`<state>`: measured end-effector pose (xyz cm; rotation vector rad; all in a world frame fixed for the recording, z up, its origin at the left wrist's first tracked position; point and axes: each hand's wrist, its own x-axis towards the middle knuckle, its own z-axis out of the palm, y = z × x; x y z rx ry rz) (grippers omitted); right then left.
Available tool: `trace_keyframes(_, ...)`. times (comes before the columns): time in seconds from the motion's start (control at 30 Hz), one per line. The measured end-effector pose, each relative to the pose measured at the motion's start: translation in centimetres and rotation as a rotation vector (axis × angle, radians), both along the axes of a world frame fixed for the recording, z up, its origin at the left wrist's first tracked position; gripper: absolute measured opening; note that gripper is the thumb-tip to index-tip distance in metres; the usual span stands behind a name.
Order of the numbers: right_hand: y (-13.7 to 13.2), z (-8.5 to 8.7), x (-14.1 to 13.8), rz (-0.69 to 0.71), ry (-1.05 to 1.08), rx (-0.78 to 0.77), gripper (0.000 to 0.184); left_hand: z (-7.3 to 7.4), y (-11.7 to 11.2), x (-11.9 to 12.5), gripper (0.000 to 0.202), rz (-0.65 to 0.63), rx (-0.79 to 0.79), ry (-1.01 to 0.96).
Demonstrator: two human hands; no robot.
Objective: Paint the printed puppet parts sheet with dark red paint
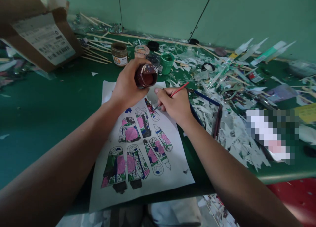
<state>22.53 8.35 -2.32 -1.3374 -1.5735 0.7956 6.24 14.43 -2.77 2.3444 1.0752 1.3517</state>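
My left hand (128, 84) is wrapped round a small jar of dark red paint (146, 76), tilted so its mouth faces me, above the top of a paper sheet (172, 167). Between the fingers of my right hand (174, 103) is a thin red-handled paintbrush (179, 89). Its tip meets a narrow printed shape near the sheet's upper right, where dark red shows. Other outlined doll-like parts (131, 134) on the paper carry pink, green, blue and black colouring. The sheet hangs a little over the table's front edge.
Behind the paper stand a brown-labelled jar (119, 54), a peach paint jar (142, 51) and a green paint jar (166, 63). Paper scraps (229, 138) and thin sticks litter the right. A cardboard box (41, 36) sits at the far left, against a green wall (158, 13).
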Motion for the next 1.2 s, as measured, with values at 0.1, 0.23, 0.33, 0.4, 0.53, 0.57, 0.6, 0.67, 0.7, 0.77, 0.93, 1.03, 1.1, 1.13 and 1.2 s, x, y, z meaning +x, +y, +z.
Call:
trace_keyframes(0.1,-0.03,0.07,0.0,0.009,0.004,-0.001,0.044,0.0,0.06,-0.05,0.05,-0.003,-0.012,0.007)
trace_keyframes(0.23,0.01,0.05,0.05,-0.011,-0.01,0.019,0.043,0.02,0.07,-0.07,0.05,-0.006,-0.013,0.007)
trace_keyframes(0.33,0.05,0.0,0.07,-0.014,0.03,0.005,0.044,0.03,0.08,-0.09,0.049,-0.016,-0.01,0.005)
trace_keyframes(0.4,0.04,0.01,0.05,0.008,0.016,0.009,0.044,0.03,0.08,-0.11,0.049,-0.016,-0.015,0.014)
trace_keyframes(0.53,0.01,0.05,0.04,-0.004,-0.022,0.029,0.044,0.1,0.04,-0.11,0.051,0.009,-0.016,0.034)
trace_keyframes(0.57,0.01,0.04,0.07,-0.01,-0.006,0.027,0.044,0.13,0.03,-0.1,0.051,0.014,-0.011,0.036)
trace_keyframes(0.6,0.02,0.01,0.09,-0.01,0.013,0.023,0.044,0.15,0.0,-0.08,0.05,0.016,-0.004,0.038)
trace_keyframes(0.67,0.07,-0.09,0.14,0.011,0.03,0.022,0.043,0.22,-0.07,-0.03,0.049,0.015,0.001,0.037)
trace_keyframes(0.7,0.1,-0.14,0.16,0.024,0.023,0.027,0.043,0.26,-0.12,-0.01,0.049,0.014,0.0,0.034)
trace_keyframes(0.77,0.15,-0.22,0.17,0.024,0.01,0.037,0.043,0.33,-0.22,0.03,0.047,0.013,-0.006,0.03)
trace_keyframes(0.93,0.1,-0.17,0.12,-0.012,0.068,0.002,0.043,0.34,-0.29,0.02,0.05,0.011,0.006,0.048)
trace_keyframes(1.03,0.1,-0.18,0.09,0.008,0.035,0.014,0.044,0.2,-0.19,-0.08,0.047,0.008,0.022,0.055)
trace_keyframes(1.1,0.14,-0.23,0.1,0.007,0.0,0.034,0.043,0.11,-0.1,-0.15,0.046,0.006,0.028,0.063)
trace_keyframes(1.13,0.16,-0.26,0.11,0.002,-0.005,0.041,0.043,0.08,-0.06,-0.17,0.046,0.006,0.029,0.067)
trace_keyframes(1.2,0.18,-0.27,0.13,-0.007,0.015,0.042,0.043,0.06,0.0,-0.18,0.047,0.006,0.034,0.074)
